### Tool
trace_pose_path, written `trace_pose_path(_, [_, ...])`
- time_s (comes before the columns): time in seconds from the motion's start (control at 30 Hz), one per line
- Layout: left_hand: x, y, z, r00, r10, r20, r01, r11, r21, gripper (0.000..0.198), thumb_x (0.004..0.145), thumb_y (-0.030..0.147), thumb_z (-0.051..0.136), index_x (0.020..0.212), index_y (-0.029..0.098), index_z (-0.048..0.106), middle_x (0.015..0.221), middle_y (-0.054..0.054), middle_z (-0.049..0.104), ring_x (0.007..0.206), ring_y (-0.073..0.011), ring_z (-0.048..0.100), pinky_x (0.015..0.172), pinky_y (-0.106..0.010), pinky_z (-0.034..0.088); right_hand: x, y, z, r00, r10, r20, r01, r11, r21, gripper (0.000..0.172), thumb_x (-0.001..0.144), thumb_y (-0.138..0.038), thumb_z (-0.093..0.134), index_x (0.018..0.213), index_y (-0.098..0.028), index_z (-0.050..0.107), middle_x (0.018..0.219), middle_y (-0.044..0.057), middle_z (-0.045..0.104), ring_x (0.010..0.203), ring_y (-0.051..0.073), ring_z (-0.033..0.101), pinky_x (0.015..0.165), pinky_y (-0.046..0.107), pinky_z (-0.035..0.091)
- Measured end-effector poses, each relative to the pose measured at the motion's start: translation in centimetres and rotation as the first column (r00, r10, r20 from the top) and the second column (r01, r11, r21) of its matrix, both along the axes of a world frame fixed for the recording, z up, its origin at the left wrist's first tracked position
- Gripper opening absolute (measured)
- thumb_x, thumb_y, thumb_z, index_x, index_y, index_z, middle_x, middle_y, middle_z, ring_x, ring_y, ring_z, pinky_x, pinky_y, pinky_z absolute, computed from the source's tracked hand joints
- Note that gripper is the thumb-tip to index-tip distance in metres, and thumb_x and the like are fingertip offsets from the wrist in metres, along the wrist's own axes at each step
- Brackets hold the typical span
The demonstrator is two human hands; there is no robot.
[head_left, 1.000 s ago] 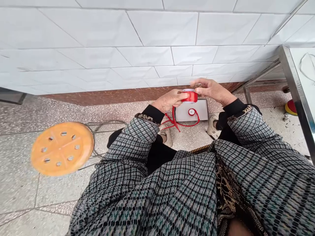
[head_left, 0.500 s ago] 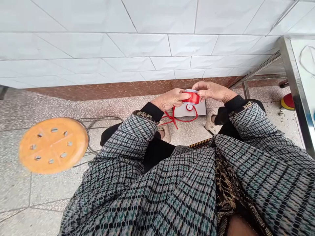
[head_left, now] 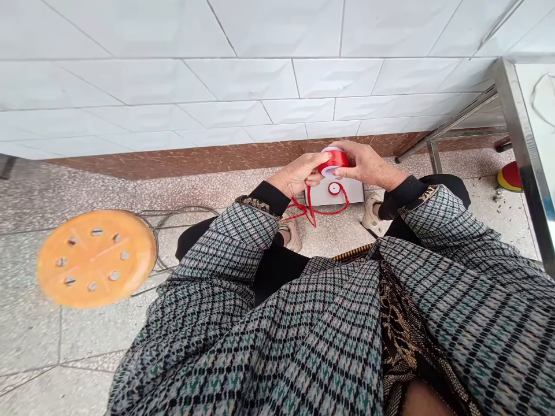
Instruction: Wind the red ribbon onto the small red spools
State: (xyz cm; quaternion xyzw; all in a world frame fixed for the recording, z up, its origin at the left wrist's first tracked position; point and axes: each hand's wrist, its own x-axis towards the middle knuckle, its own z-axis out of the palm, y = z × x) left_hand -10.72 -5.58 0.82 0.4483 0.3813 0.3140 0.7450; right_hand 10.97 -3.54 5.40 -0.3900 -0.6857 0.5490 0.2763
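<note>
A white-rimmed spool of red ribbon [head_left: 336, 160] is held between my two hands, in front of the wall. My left hand [head_left: 302, 173] pinches its left side, the thumb lying on the red winding. From the right, my right hand [head_left: 366, 164] wraps the spool, with fingers on both of its rims. Below the hands a white box [head_left: 318, 195] lies on the floor, and a smaller red-and-white roll [head_left: 334, 188] rests on top of it. Loose red ribbon [head_left: 310, 211] trails over the box's front edge onto the floor.
An orange round stool [head_left: 97, 258] with holes in its seat stands at the left, cables [head_left: 173, 211] beside it. A metal-framed table [head_left: 520, 133] is at the right, with a red-and-yellow object [head_left: 510, 177] beneath. The tiled wall [head_left: 251, 78] rises ahead.
The spool has tilted, so its lower rim now faces me more. My right hand has shifted from touching its top to gripping round its right side.
</note>
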Motion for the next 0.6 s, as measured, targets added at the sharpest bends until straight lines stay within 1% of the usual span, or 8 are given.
trace_pose_path(0.07, [-0.1,0.0,0.2,0.999,-0.044,0.006,0.044,0.999,-0.001,0.057,0.079,0.077,0.079,0.081,0.022,0.069,0.058,0.003,0.04,0.045,-0.0046,0.017,0.044,-0.024,0.012,0.2,0.2,0.5,0.999,0.037,-0.037,-0.042,0.989,-0.138,0.043,0.075,-0.028,0.1,0.111,-0.019,0.08,0.104,0.003,0.077,0.093,0.018,0.066,0.092,0.034,0.055])
trace_pose_path(0.13, [-0.3,-0.1,0.3,0.995,-0.103,-0.01,0.103,0.995,0.004,0.058,0.077,0.078,0.081,0.091,0.022,0.073,0.061,0.001,0.048,0.045,-0.005,0.019,0.044,-0.024,0.014,0.4,0.3,0.9,0.997,0.054,-0.051,-0.067,0.948,-0.312,0.037,0.079,-0.033,0.098,0.107,-0.018,0.079,0.091,0.001,0.075,0.077,0.015,0.064,0.08,0.03,0.055])
trace_pose_path(0.2, [-0.5,-0.1,0.2,0.989,-0.142,-0.052,0.143,0.99,0.017,0.057,0.075,0.073,0.086,0.099,0.022,0.076,0.065,-0.003,0.055,0.045,-0.0061,0.027,0.044,-0.025,0.02,0.5,0.2,1.1,0.997,0.07,-0.031,-0.076,0.893,-0.444,0.036,0.08,-0.036,0.098,0.103,-0.017,0.078,0.084,0.0,0.073,0.069,0.013,0.062,0.073,0.029,0.055])
trace_pose_path(0.27, [-0.4,-0.1,-0.2,0.988,-0.115,-0.101,0.12,0.992,0.048,0.052,0.072,0.061,0.093,0.103,0.023,0.077,0.068,-0.005,0.06,0.047,-0.01,0.042,0.046,-0.027,0.029,0.5,0.0,1.1,0.994,0.107,-0.018,-0.102,0.853,-0.512,0.042,0.076,-0.036,0.101,0.108,-0.017,0.079,0.089,0.003,0.076,0.071,0.016,0.067,0.07,0.03,0.059])
trace_pose_path(0.33, [-0.2,-0.3,-0.6,0.991,-0.038,-0.13,0.05,0.995,0.091,0.049,0.067,0.045,0.099,0.106,0.026,0.077,0.069,-0.005,0.063,0.056,-0.017,0.059,0.051,-0.029,0.04,0.6,-0.3,0.9,0.981,0.191,-0.032,-0.178,0.82,-0.544,0.054,0.072,-0.038,0.102,0.117,-0.018,0.08,0.1,0.006,0.08,0.077,0.019,0.071,0.069,0.031,0.062])
trace_pose_path(0.4, [0.1,-0.4,-0.8,0.993,0.006,-0.115,0.008,0.993,0.119,0.053,0.062,0.033,0.099,0.11,0.027,0.078,0.073,-0.005,0.069,0.069,-0.0233,0.071,0.059,-0.031,0.05,0.6,-0.6,0.7,0.963,0.265,-0.045,-0.247,0.807,-0.536,0.058,0.068,-0.042,0.102,0.117,-0.019,0.082,0.105,0.007,0.081,0.08,0.02,0.072,0.068,0.032,0.062])
trace_pose_path(0.5, [0.0,-0.3,-0.2,0.989,-0.099,-0.107,0.117,0.978,0.172,0.053,0.062,0.034,0.094,0.112,0.025,0.079,0.083,-0.007,0.076,0.082,-0.0253,0.076,0.068,-0.031,0.057,0.9,-0.5,0.5,0.955,0.297,-0.003,-0.268,0.856,-0.442,0.047,0.07,-0.042,0.098,0.109,-0.021,0.084,0.104,0.005,0.081,0.086,0.021,0.071,0.073,0.032,0.062])
trace_pose_path(0.6, [-1.3,0.3,1.0,0.957,-0.179,-0.227,0.228,0.95,0.212,0.051,0.063,0.036,0.092,0.111,0.023,0.08,0.089,-0.006,0.079,0.077,-0.021,0.073,0.066,-0.027,0.054,1.4,-0.1,0.2,0.932,0.357,0.062,-0.31,0.875,-0.373,0.038,0.075,-0.04,0.093,0.107,-0.021,0.084,0.102,0.004,0.079,0.082,0.018,0.067,0.074,0.032,0.059])
